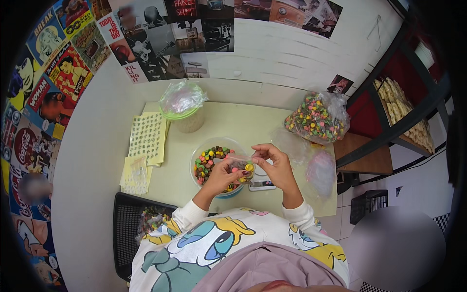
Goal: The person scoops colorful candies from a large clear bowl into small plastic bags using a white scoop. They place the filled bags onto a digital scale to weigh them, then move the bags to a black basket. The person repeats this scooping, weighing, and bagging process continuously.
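Observation:
A small clear zip bag (246,168) holds pink, yellow and brown candies above the table. My left hand (222,177) grips its body, thumb across the front. At the top right corner of the bag, the thumb and a finger of my right hand (273,165) pinch the edge; the other fingers are raised. Under my left hand stands a round clear tub (192,160) of coloured candies (209,160), partly hidden by that hand. A small digital scale (262,185) lies below the bag, mostly covered by my right hand.
A large plastic bag of candies (316,118) stands back right, near loose clear bags (321,169). Sticker sheets (147,137) lie left, beside a green-lidded tub (188,122). A black basket (122,219) with filled bags sits front left. A black-framed rack (394,127) borders the right.

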`<act>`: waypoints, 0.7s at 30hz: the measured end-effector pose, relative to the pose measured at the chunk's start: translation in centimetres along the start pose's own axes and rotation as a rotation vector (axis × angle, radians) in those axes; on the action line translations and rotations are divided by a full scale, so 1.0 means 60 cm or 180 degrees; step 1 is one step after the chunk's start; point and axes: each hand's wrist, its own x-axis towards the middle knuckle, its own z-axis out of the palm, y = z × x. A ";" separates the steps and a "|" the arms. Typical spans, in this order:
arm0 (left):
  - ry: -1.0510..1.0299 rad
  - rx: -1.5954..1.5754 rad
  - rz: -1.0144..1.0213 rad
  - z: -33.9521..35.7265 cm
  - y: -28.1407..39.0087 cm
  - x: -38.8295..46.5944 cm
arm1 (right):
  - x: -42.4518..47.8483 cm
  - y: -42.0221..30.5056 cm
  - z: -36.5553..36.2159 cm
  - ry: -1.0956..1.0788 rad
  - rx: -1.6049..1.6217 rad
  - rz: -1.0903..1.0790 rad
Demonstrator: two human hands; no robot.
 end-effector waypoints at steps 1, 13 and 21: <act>-0.0029 0.0090 0.0031 -0.002 -0.002 0.000 | 0.000 0.002 0.002 0.0066 0.0082 0.0023; 0.0591 0.0013 0.0273 -0.073 0.006 -0.014 | 0.008 0.027 0.029 -0.0179 -0.1169 -0.0166; 0.1179 -0.0448 0.0244 -0.133 0.015 -0.064 | -0.019 0.084 0.099 -0.1225 -0.2834 -0.0248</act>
